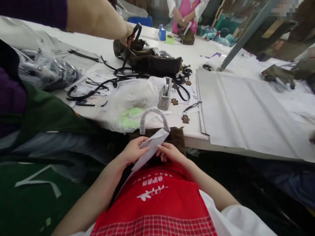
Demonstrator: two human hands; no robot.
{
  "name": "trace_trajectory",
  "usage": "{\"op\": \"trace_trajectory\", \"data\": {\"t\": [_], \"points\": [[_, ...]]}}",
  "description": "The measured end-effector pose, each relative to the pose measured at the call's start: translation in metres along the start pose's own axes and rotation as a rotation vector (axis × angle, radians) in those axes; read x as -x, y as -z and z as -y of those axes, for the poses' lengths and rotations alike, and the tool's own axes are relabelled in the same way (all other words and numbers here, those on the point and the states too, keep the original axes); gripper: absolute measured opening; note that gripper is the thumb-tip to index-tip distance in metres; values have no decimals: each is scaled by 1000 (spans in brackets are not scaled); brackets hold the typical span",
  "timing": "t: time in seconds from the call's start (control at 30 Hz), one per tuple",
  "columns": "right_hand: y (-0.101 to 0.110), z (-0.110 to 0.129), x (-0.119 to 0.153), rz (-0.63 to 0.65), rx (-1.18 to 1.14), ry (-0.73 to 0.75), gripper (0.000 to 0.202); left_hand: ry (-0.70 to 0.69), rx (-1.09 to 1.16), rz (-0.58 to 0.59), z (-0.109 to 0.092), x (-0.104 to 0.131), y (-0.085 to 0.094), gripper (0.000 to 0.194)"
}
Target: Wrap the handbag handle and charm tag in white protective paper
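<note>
My left hand (135, 150) pinches a folded strip of white paper (153, 146) between thumb and fingers. On the strip's other edge, the thumb and fingers of my right hand (171, 153) are closed. Behind the paper, at the table edge, is a dark olive-brown handbag (178, 136), mostly covered by the strip and my hands. Its arched handle (155, 111) is wrapped in whitish material and stands up above the strip.
A tape dispenser (164, 95) stands beside a clear plastic bag (137, 95). Black straps (98, 89) and leopard-print charms (185, 118) lie around. At left a co-worker's hand (128, 35) grips a dark bag's strap. Another person (185, 16) handles a bag across the table. A grey pole (243, 36) rises at right.
</note>
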State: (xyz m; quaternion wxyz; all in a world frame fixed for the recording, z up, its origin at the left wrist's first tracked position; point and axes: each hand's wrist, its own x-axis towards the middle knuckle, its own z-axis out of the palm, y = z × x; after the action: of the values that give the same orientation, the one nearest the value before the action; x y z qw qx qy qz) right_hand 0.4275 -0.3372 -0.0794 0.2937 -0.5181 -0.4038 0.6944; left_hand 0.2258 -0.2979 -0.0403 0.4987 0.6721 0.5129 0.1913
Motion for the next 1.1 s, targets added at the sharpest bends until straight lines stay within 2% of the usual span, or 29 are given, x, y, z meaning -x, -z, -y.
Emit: {"op": "trace_trajectory", "data": {"t": [0.1,0.23,0.3,0.4,0.5,0.73,0.83,0.97,1.03,1.1], "points": [[-11,-5,-19,-104,-112,23,52,-66,-118,-57,0,2,-4,37],[-22,3,-27,-212,-112,10,43,-157,-534,-340,-4,9,-14,35],[-28,5,-29,-291,-132,27,37,-209,-721,-435,-5,15,-22,36],[-34,7,-30,-346,-174,48,32,-318,-900,-437,-3,21,-33,37],[-36,5,-29,-322,-198,49,31,-399,-988,-379,4,25,-39,38],[-36,-1,-26,-143,-343,91,33,-558,-1130,-350,10,32,-35,38],[-40,2,-27,-106,-376,67,39,-578,-1141,-366,7,34,-36,37],[-45,8,-28,-297,-265,101,44,-560,-1033,-298,1,38,-37,34],[-46,10,-28,-353,-298,128,44,-524,-859,-268,-2,38,-32,31],[-45,11,-28,-351,-339,150,44,-415,-582,-322,-5,35,-22,34]]}}
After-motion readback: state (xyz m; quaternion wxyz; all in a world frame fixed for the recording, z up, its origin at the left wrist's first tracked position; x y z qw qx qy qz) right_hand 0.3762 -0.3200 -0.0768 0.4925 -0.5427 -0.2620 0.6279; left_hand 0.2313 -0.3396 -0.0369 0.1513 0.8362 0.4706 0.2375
